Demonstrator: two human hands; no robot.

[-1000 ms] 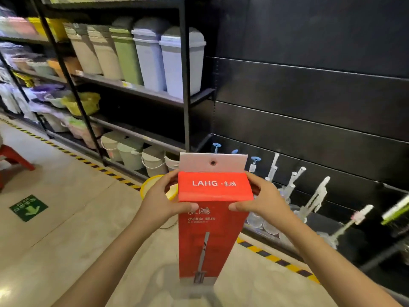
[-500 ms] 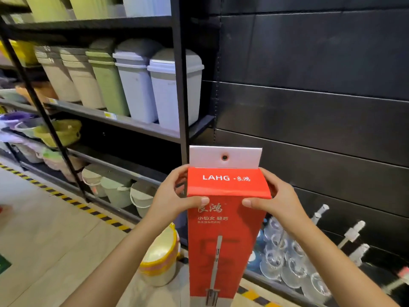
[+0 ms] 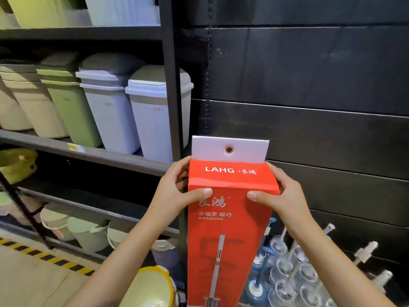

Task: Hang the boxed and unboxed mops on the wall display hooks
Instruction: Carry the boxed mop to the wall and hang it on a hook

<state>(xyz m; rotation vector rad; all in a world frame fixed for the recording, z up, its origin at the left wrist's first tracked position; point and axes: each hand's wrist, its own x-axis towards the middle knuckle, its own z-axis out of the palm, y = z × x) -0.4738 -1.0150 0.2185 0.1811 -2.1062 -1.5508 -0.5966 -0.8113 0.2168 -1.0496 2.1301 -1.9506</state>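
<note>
There is a single view, from a camera worn on the person's head. It looks forward and slightly down, facing a dark slatted wall (image 3: pixel 309 129) at close range. The wide lens bends the straight lines near the edges. Both forearms reach in from the bottom edge, and the left hand (image 3: pixel 174 191) and right hand (image 3: pixel 281 196) sit just below the middle of the picture, close to the lens, either side of a red box (image 3: pixel 228 229). A black shelf rack (image 3: pixel 172 85) with bins (image 3: pixel 155 116) fills the left half; a strip of floor (image 3: pixel 33 280) shows at the lower left.
</note>
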